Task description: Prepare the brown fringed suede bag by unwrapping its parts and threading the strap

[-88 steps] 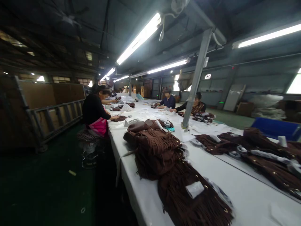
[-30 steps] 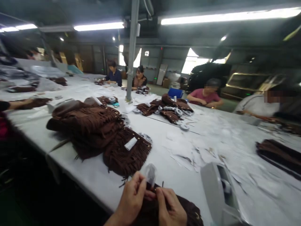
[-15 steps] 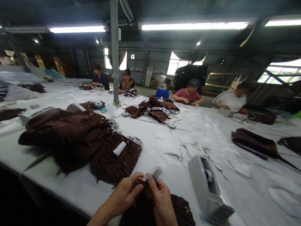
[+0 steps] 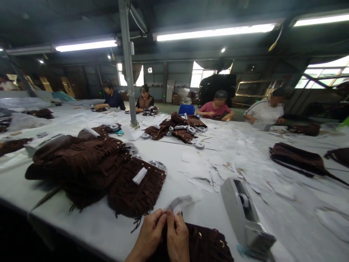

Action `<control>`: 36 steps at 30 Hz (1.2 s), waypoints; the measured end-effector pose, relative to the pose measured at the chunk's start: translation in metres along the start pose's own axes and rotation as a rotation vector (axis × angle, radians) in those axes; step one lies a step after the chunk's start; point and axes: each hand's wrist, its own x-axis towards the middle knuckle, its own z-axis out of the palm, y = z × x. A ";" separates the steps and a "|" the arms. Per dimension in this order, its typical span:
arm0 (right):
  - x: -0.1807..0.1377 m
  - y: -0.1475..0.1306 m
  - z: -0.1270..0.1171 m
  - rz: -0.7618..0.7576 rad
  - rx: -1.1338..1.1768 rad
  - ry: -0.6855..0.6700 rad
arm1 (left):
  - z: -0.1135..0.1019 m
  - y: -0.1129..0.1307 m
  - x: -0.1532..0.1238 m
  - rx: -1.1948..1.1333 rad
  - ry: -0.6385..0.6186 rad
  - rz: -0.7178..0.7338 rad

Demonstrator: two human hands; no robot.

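My left hand (image 4: 149,229) and my right hand (image 4: 177,233) are together at the bottom centre, thumbs side by side, both closed in a pinch. From between the fingertips a grey-white translucent strip (image 4: 178,202) curves up and to the right, its far end blurred. Whether both hands grip this strip is hard to see. Below them lies a dark brown fringed bag (image 4: 208,243) with gold eyelets, partly covered by my hands. To their right stands a grey tape dispenser (image 4: 231,207) holding a roll.
A pile of brown fringed bags (image 4: 89,160) lies to the left, one with a white tag (image 4: 140,175). More brown bags (image 4: 177,127) with pale wrapped rings lie near a metal post (image 4: 128,72). Paper scraps (image 4: 200,180) litter the white table. Several people sit along the far side.
My hands have drawn together, the right one turning inward. The translucent strip, bunched above the fingers before, now stretches out to the right. The view has shifted slightly.
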 end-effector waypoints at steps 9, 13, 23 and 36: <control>-0.003 0.006 -0.004 0.002 0.129 0.037 | -0.010 -0.015 0.000 0.115 0.081 0.117; -0.007 0.011 -0.002 0.011 0.068 -0.005 | -0.001 -0.004 0.001 0.059 0.083 0.153; 0.002 0.014 -0.005 -0.012 0.086 -0.187 | -0.005 -0.036 -0.011 0.138 0.295 0.022; 0.004 0.006 -0.008 0.151 0.264 -0.080 | -0.001 -0.041 -0.010 0.073 0.233 0.017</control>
